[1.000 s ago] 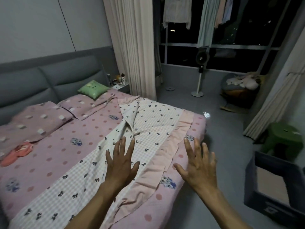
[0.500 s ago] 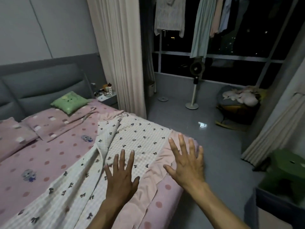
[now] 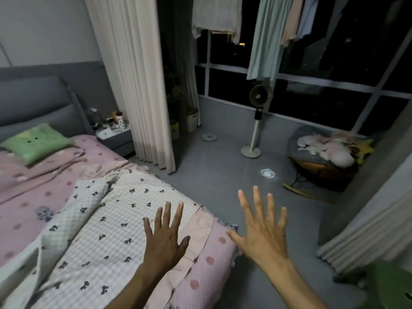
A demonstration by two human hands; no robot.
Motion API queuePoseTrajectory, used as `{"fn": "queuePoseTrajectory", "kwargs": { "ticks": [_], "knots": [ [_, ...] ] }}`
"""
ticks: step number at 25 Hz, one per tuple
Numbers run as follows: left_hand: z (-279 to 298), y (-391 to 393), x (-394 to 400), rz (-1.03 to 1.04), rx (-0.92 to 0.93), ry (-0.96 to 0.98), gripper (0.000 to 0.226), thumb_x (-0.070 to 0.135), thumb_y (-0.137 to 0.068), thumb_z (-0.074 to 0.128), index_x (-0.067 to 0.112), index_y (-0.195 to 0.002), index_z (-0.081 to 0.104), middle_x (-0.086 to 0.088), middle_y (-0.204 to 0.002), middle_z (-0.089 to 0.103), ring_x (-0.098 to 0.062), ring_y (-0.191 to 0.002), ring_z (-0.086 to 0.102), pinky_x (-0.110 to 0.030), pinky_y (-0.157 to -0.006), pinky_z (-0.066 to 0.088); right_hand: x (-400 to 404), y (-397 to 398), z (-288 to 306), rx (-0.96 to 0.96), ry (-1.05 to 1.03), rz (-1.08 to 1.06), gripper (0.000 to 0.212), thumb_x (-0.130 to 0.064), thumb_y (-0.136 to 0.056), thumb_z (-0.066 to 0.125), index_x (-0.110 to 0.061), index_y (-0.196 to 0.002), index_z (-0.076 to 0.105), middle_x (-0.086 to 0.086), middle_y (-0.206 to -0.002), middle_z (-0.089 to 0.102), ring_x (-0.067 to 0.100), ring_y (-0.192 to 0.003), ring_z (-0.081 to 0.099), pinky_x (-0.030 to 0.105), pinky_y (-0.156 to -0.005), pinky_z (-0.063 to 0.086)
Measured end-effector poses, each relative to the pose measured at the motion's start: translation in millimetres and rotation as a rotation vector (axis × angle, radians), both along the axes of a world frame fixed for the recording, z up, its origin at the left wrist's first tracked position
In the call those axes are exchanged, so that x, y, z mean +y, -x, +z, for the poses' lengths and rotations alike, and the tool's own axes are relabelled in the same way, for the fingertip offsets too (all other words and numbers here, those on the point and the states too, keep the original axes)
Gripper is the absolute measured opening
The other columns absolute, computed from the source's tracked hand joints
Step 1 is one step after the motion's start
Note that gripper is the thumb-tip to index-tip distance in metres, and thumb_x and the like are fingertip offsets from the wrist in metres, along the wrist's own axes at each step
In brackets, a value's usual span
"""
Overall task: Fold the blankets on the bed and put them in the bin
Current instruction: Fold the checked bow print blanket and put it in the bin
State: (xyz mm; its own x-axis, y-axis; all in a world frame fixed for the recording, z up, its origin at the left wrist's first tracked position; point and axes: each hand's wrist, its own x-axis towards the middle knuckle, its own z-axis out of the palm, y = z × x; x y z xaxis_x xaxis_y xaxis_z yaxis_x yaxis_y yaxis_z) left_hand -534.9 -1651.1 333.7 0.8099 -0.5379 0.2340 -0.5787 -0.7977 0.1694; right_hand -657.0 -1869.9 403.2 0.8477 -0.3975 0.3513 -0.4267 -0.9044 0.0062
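Observation:
A white checked blanket (image 3: 107, 230) with small dark bows lies spread along the bed's right side, one edge folded over on itself at the left. Its pale pink border (image 3: 198, 233) runs beside the bed's corner. My left hand (image 3: 165, 239) hovers over the blanket near that border, fingers spread, holding nothing. My right hand (image 3: 260, 230) is out past the bed's corner over the floor, fingers spread and empty. The bin is not in view.
The bed (image 3: 33, 197) has a pink dotted sheet, pink pillows and a green cushion (image 3: 35, 142). A nightstand (image 3: 114, 134) and curtain (image 3: 136, 85) stand behind it. On the grey floor are a standing fan (image 3: 256, 121), a rocking seat (image 3: 323, 157) with soft toys and a green stool (image 3: 390, 284).
The view has swung right and forward, so the bed's corner is now below my hands and the bin has left the frame. Both hands stay open and have moved forward.

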Motion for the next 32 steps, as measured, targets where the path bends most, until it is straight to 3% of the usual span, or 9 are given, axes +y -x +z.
{"fn": "queuePoseTrajectory", "kwargs": {
  "ticks": [3,7,12,17,23,28,32],
  "knots": [
    [-11,-52,-42,0.118,0.060,-0.027,0.087,0.063,-0.081,0.035,0.031,-0.155,0.004,-0.010,-0.160,0.019,-0.036,-0.145,0.023,-0.067,-0.106,0.023,-46,-72,-4,0.043,-0.042,0.105,0.105,-0.082,-0.068,0.051,-0.030,-0.155,0.021,0.012,-0.162,0.020,0.045,-0.141,0.030,0.071,-0.100,0.033],
    [-31,-146,-112,0.370,0.152,0.108,0.089,0.072,-0.077,0.020,0.039,-0.150,-0.017,-0.001,-0.162,-0.008,-0.031,-0.149,-0.001,-0.061,-0.114,0.002,-120,-190,-24,0.101,-0.024,0.273,0.098,-0.074,-0.067,0.054,-0.027,-0.151,0.035,0.012,-0.160,0.026,0.044,-0.138,0.035,0.069,-0.098,0.032],
    [-49,-243,-177,0.583,0.198,0.059,0.088,0.072,-0.077,0.018,0.038,-0.149,-0.019,-0.004,-0.162,-0.006,-0.036,-0.148,0.004,-0.064,-0.112,0.006,-186,-316,-53,0.189,-0.089,0.423,0.101,-0.079,-0.061,0.052,-0.028,-0.147,0.039,0.011,-0.157,0.032,0.041,-0.134,0.035,0.064,-0.095,0.024],
    [-39,-353,-237,0.785,0.133,0.099,0.088,0.075,-0.079,0.021,0.037,-0.152,-0.012,-0.007,-0.163,0.002,-0.037,-0.147,0.011,-0.068,-0.109,0.013,-239,-459,-29,0.191,-0.071,0.597,0.100,-0.082,-0.066,0.029,-0.030,-0.151,0.020,0.012,-0.161,0.023,0.043,-0.139,0.035,0.065,-0.101,0.024],
    [-52,-447,-302,1.006,0.187,0.116,0.087,0.080,-0.078,0.015,0.043,-0.147,-0.024,-0.001,-0.161,-0.014,-0.031,-0.149,-0.007,-0.065,-0.114,0.000,-301,-618,-50,0.269,-0.051,0.870,0.104,-0.082,-0.069,0.038,-0.036,-0.153,0.000,0.007,-0.165,0.003,0.040,-0.147,0.016,0.067,-0.107,0.019],
    [-48,-482,-274,1.263,0.215,-0.009,0.086,0.076,-0.080,0.014,0.039,-0.148,-0.023,-0.003,-0.161,-0.014,-0.031,-0.149,-0.009,-0.062,-0.113,-0.004,-256,-741,-43,0.413,-0.123,1.131,0.096,-0.079,-0.084,0.035,-0.040,-0.148,-0.025,-0.002,-0.159,-0.032,0.033,-0.149,-0.012,0.061,-0.116,0.006],
    [-53,-536,-228,1.420,0.256,-0.076,0.086,0.070,-0.083,0.027,0.030,-0.155,0.001,-0.011,-0.160,0.018,-0.038,-0.144,0.023,-0.068,-0.108,0.017,-178,-829,-59,0.461,-0.136,1.327,0.098,-0.075,-0.084,0.042,-0.042,-0.148,-0.025,-0.004,-0.158,-0.032,0.031,-0.149,-0.013,0.059,-0.116,0.005]
  ]
}}
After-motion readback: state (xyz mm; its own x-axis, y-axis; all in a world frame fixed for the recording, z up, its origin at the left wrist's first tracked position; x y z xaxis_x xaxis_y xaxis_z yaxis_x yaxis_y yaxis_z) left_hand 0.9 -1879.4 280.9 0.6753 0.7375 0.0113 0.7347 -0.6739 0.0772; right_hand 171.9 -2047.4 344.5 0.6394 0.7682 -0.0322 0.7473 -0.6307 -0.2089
